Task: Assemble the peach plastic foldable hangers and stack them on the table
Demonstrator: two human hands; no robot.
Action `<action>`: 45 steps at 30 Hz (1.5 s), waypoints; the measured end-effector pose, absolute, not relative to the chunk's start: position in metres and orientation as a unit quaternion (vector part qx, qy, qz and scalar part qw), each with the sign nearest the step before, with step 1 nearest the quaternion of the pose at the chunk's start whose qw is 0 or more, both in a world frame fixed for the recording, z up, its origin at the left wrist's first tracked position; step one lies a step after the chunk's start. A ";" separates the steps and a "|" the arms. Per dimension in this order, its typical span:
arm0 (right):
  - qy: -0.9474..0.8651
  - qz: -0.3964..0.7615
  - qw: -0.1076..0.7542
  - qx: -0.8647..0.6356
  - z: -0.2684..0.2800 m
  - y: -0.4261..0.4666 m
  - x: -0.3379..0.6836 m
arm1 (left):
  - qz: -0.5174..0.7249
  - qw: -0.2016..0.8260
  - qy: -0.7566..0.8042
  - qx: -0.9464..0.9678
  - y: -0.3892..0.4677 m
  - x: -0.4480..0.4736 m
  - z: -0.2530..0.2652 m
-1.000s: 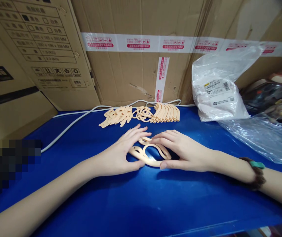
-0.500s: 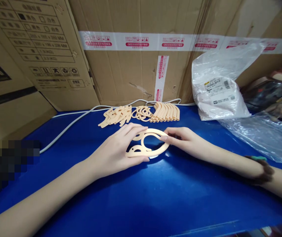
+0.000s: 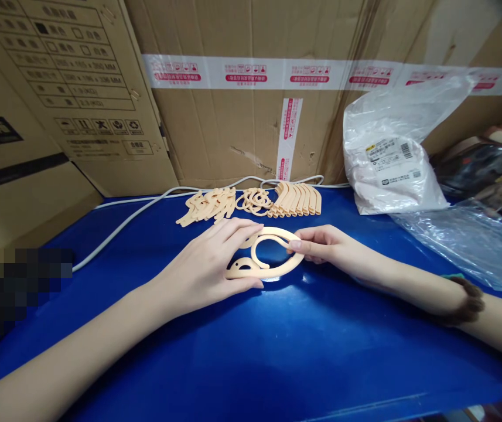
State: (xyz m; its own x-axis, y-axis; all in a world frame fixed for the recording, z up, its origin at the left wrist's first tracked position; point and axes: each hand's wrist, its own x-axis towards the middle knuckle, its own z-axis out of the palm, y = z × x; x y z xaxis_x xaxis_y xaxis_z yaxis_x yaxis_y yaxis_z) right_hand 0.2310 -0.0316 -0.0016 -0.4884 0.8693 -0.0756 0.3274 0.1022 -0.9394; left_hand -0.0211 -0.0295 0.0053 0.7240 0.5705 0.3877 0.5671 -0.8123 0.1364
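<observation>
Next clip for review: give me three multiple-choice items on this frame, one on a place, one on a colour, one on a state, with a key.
1. Where is the white plastic bag?
A. far right, against the cardboard boxes
B. under the left hand
C. front edge

2. What colour is the table top?
A. green
B. blue
C. grey

3. How is the peach ring-shaped piece held?
A. lying untouched
B. by one hand only
C. by both hands

A: it leans on the boxes.
B: the surface is plainly blue.
C: the left hand and right hand both grip it.
</observation>
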 end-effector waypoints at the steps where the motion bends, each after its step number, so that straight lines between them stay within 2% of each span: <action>1: -0.699 0.509 0.264 -0.427 -0.002 -0.032 0.231 | 0.207 -0.001 0.306 0.929 -0.030 -0.021 0.005; 7: -0.724 0.474 0.260 -0.429 0.001 -0.033 0.228 | 0.190 -0.008 0.310 0.932 -0.030 -0.022 0.005; 29: -0.729 0.476 0.255 -0.420 0.000 -0.033 0.228 | 0.180 -0.015 0.304 0.935 -0.033 -0.021 0.005; 31: -0.745 0.446 0.265 -0.420 0.002 -0.033 0.230 | 0.178 0.010 0.319 0.931 -0.031 -0.024 0.009; 35: -0.802 0.308 0.277 -0.430 0.005 -0.034 0.232 | 0.153 0.062 0.369 0.915 -0.019 -0.040 0.023; 40: -0.879 0.159 0.207 -0.398 0.002 -0.034 0.234 | 0.032 0.091 0.477 0.874 0.003 -0.073 0.038; 45: -0.922 0.084 0.159 -0.344 -0.002 -0.034 0.235 | -0.054 0.108 0.518 0.847 0.013 -0.087 0.039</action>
State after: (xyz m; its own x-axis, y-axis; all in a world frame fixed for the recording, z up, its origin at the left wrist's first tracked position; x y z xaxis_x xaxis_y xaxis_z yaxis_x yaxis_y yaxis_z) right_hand 0.2352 -0.0336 -0.0024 -0.7124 0.6611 0.2355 0.6079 0.7490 -0.2635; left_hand -0.0874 0.0127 0.0392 0.4579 0.8656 -0.2026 0.8888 -0.4406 0.1263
